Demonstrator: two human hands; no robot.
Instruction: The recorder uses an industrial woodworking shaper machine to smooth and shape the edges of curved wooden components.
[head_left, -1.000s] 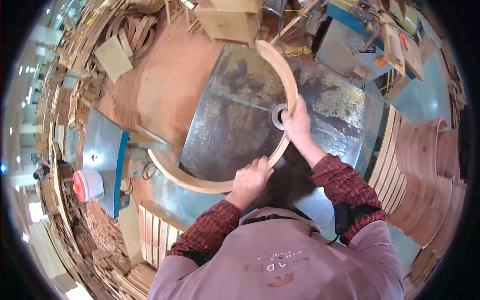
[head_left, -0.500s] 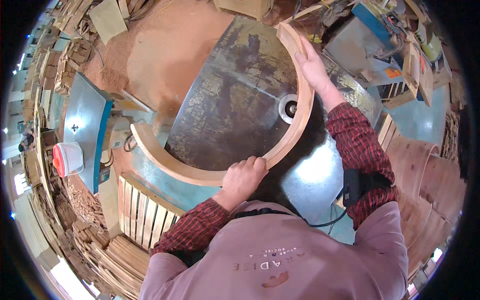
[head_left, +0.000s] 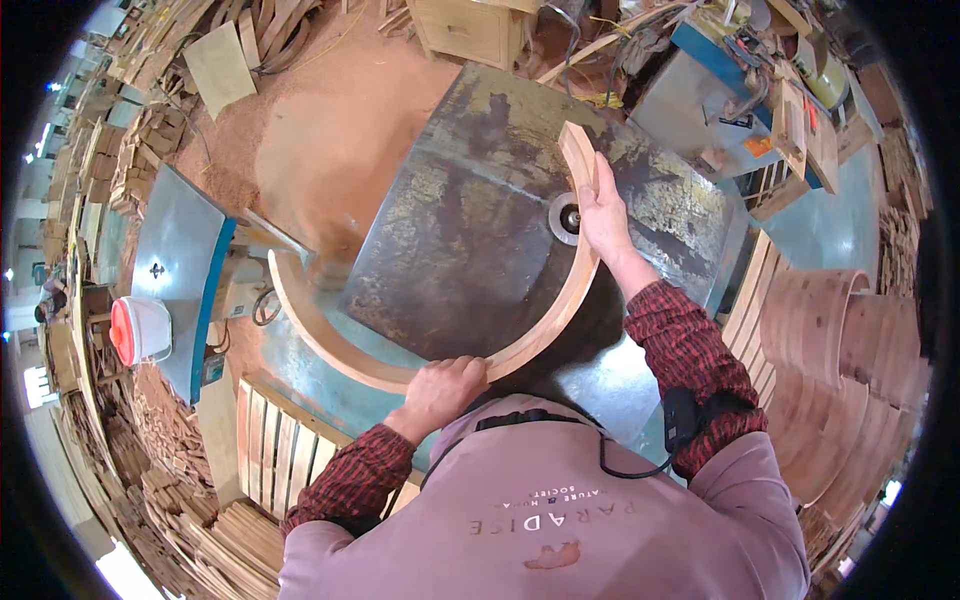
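A curved wooden piece [head_left: 545,335], bent into a wide C, lies over a dark, stained metal machine table [head_left: 450,230], its open side facing away from me. My left hand [head_left: 445,388] is closed over the near part of the curve, knuckles up. Along the right arm of the C, my right hand [head_left: 606,215] grips the outer side, its fingers stretched forward along the wood. A round metal ring with a spindle [head_left: 566,218] at its centre sits inside the curve, close beside the wood near my right hand. The left end of the piece overhangs the table.
At left stands another metal table with a blue edge [head_left: 205,310], with a white bucket with red lid [head_left: 145,330] beside it. Curved wooden panels [head_left: 820,370] stand at right. A slatted wooden stack [head_left: 290,435] is near left. Sawdust covers the floor [head_left: 320,130] beyond.
The curved piece has been drawn toward me, its right end coming nearer past the spindle. Both hands have moved nearer with it, the left hand also shifting left. The view has shifted slightly.
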